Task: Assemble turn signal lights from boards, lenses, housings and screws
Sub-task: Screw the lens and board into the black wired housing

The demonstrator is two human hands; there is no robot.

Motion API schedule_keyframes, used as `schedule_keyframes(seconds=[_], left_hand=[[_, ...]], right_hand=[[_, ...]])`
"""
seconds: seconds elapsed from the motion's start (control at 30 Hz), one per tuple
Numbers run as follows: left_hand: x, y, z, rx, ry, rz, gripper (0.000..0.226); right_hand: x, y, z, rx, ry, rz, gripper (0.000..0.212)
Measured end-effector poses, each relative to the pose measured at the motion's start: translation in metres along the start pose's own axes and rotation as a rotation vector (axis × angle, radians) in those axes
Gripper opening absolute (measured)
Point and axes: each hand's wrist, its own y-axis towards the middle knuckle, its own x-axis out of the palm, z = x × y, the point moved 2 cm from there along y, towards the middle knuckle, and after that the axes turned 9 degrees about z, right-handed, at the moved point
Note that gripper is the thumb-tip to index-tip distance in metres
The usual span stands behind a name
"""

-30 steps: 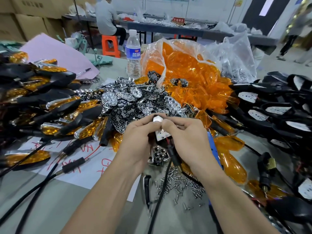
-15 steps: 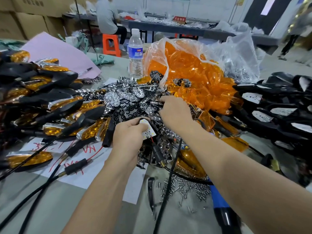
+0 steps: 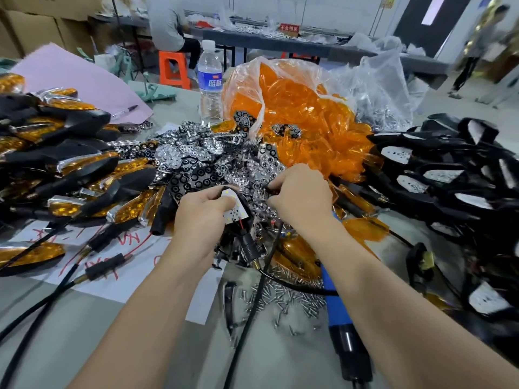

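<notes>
Board: a white LED board seated in a black housing, held just in front of the heap of chrome reflectors, red wire and black stem trailing below it
Left hand: the left hand is curled closed around the housing, thumb lying on the board's face
Right hand: the right hand sits knuckles up at the near edge of the reflector heap, fingers bent down into the parts; whether it has hold of anything cannot be told
Behind the reflectors: clear bag of amber lenses, water bottle to its left
Left of the reflectors: stack of finished signal lights, black with amber fronts
Right of the reflectors: tangle of black housings with white boards
Nearer than the reflectors: loose screws on the surface, a blue-and-black screwdriver partly under the right forearm, black cables crossing marked paper
Hard to make out: the right fingertips are hidden; background blurred
</notes>
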Motion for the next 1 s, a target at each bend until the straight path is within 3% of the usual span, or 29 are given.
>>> schedule_keyframes(seconds=[0.03,0.1,0.23,0.3,0.37,0.43,0.57,0.77,1.0], left_hand=[[0.001,-0.001,-0.001,-0.002,0.000,-0.005,0.038],[0.003,-0.003,-0.001,-0.011,0.001,-0.009,0.038],[0.004,-0.007,-0.003,-0.003,0.018,-0.008,0.037],[0.005,-0.009,0.001,0.015,0.011,-0.025,0.037],[0.007,-0.010,0.005,0.040,0.014,-0.059,0.033],[0.009,-0.013,0.007,0.074,0.022,-0.100,0.027],[0.012,-0.017,0.011,0.103,-0.026,-0.163,0.027],[0.010,-0.016,0.015,0.085,-0.039,-0.272,0.021],[0.013,-0.019,0.010,0.061,-0.041,-0.283,0.015]], right_hand=[[-0.003,-0.002,0.001,-0.002,0.004,-0.001,0.006],[-0.007,-0.007,0.005,-0.011,0.092,0.085,0.013],[-0.028,-0.025,0.015,0.006,0.483,0.382,0.016],[-0.036,-0.035,0.018,0.070,0.738,0.327,0.017],[-0.036,-0.048,0.022,0.110,0.905,0.148,0.018],[-0.033,-0.062,0.024,0.096,0.962,0.036,0.023],[-0.029,-0.069,0.025,0.071,1.020,-0.013,0.022],[-0.025,-0.071,0.021,-0.086,0.961,0.062,0.025],[-0.020,-0.073,0.024,-0.059,1.019,0.094,0.025]])
